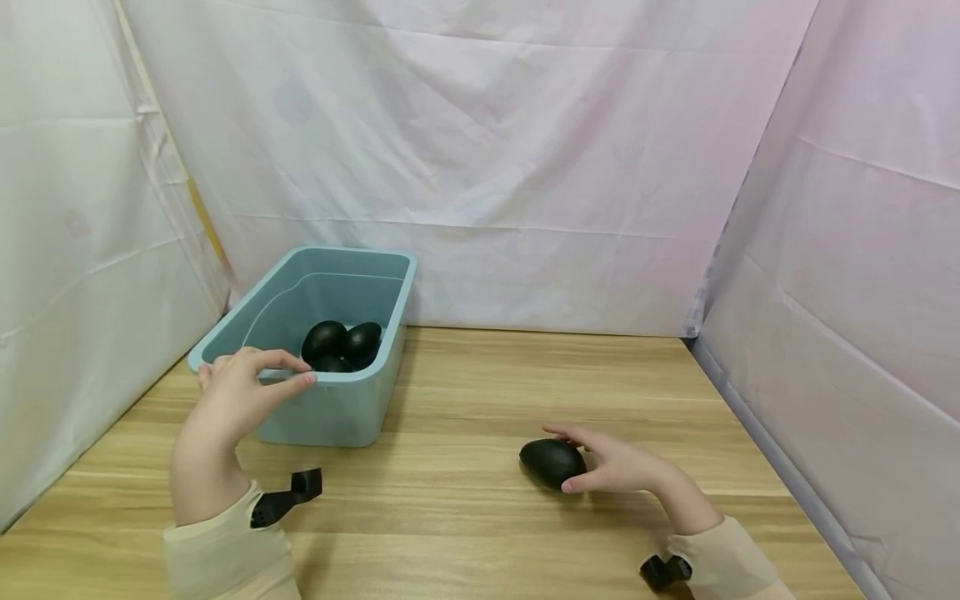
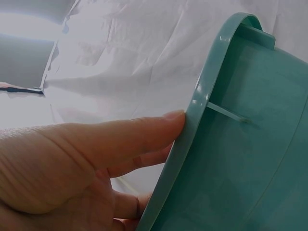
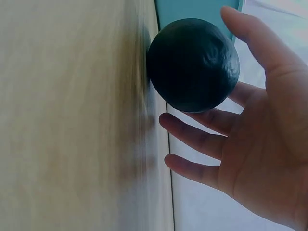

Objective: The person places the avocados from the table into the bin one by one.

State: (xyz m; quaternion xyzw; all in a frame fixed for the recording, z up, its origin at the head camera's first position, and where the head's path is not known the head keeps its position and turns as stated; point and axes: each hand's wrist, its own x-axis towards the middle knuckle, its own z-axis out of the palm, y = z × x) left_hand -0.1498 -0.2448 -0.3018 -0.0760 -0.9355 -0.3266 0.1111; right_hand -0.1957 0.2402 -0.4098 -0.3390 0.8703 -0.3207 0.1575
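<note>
A dark, egg-shaped avocado (image 1: 552, 463) lies on the wooden table, right of centre. Around its right side my right hand (image 1: 617, 463) spreads its thumb and fingers; in the right wrist view a gap shows between the thumb and the avocado (image 3: 192, 65), and the other fingers reach behind it. To the left stands a blue-green plastic bin (image 1: 390, 392) with several similar dark avocados (image 1: 324, 342) inside. My left hand (image 1: 243, 392) pinches the bin's near rim, thumb on the outside, as the left wrist view shows at the rim (image 2: 197, 106).
Pale cloth sheets (image 1: 525, 167) hang behind the table and along both sides. The wooden table (image 1: 465, 400) spans the space between bin and right hand. A small black wrist camera (image 1: 288, 498) sits at the left cuff, another (image 1: 666, 572) at the right cuff.
</note>
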